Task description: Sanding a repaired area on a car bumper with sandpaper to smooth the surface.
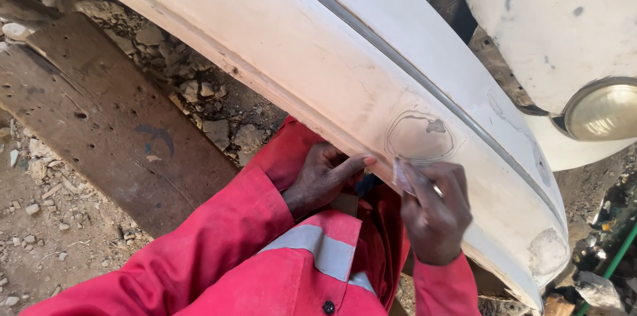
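A white car bumper (312,44) runs diagonally across the view, with a grey trim line along it and a ring-shaped sanded patch (420,135) near its lower edge. My right hand (434,213) is closed on a small pale piece, likely sandpaper (401,174), pressed at the bumper just below the patch. My left hand (323,177) rests against the bumper's lower edge, thumb stretched toward the right hand, fingers curled under the edge. Both arms wear red sleeves with a grey reflective strip.
A worn wooden plank (99,117) lies on the dirt and stone ground (46,223) at left. A round headlamp (604,110) sits in a white body panel (557,17) at upper right. A green hose (617,259) and debris lie at lower right.
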